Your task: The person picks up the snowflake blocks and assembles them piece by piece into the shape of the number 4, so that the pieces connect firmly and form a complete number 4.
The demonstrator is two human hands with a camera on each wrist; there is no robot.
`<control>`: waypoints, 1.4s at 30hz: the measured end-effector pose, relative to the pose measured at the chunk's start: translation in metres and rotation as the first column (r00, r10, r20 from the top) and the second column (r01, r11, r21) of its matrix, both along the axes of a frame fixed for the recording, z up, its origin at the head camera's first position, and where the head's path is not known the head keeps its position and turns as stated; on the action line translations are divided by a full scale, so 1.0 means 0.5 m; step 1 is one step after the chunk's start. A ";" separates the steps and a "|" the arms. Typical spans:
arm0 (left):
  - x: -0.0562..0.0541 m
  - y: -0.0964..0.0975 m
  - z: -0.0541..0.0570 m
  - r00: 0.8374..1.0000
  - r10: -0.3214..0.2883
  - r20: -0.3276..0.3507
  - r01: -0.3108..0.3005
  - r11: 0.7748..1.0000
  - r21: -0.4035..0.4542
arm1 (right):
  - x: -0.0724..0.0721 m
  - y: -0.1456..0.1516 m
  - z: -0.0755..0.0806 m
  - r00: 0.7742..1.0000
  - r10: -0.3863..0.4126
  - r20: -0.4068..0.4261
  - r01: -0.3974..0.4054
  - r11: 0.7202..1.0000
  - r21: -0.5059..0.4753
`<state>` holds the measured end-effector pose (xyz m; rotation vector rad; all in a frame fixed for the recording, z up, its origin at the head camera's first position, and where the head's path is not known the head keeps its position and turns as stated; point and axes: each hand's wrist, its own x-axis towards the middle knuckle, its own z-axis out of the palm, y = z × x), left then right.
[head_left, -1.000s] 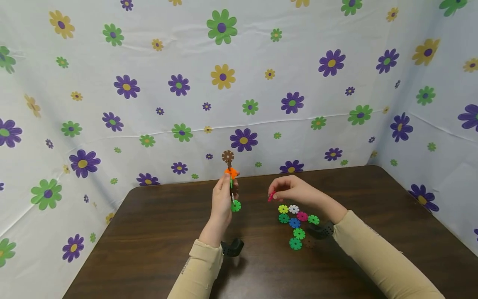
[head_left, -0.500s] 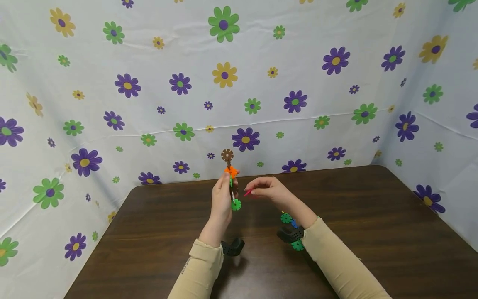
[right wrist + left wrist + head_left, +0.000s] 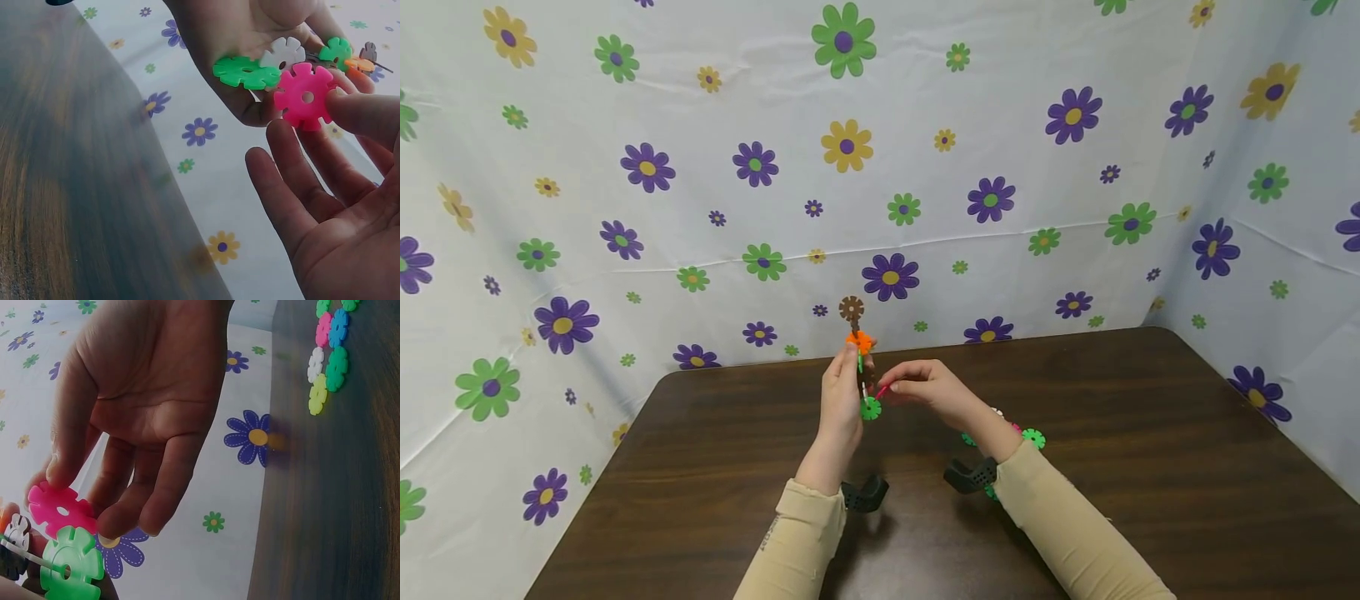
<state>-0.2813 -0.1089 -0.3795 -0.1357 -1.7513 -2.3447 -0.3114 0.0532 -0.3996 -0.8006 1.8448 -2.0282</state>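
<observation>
My left hand (image 3: 841,404) holds up a chain of slotted flower-shaped discs. A brown disc (image 3: 846,306) tops it, then an orange disc (image 3: 862,342). Lower down are a green one, a dark one, a white disc (image 3: 284,53) and, at the bottom end, a bright green disc (image 3: 240,72). My right hand (image 3: 940,396) pinches a pink disc (image 3: 294,94) between thumb and forefinger, its other fingers spread loosely. In the wrist views the pink disc overlaps the bottom green disc's edge; whether their slots are joined, I cannot tell.
On the dark wooden table (image 3: 700,500), loose discs lie right of centre, partly hidden by my right arm: a yellow disc (image 3: 318,394), a white disc (image 3: 315,364), a blue disc (image 3: 338,328) and several others. A flower-printed cloth (image 3: 700,167) hangs behind the table.
My right hand has moved left with the pink disc, from above the loose discs to the lower end of the chain. My left hand has stayed nearly still.
</observation>
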 end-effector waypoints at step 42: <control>0.002 -0.005 0.003 0.997 0.064 0.032 -0.066 0.996 0.062 | 0.077 -0.045 0.036 0.869 -0.230 -0.438 0.276 0.960 0.044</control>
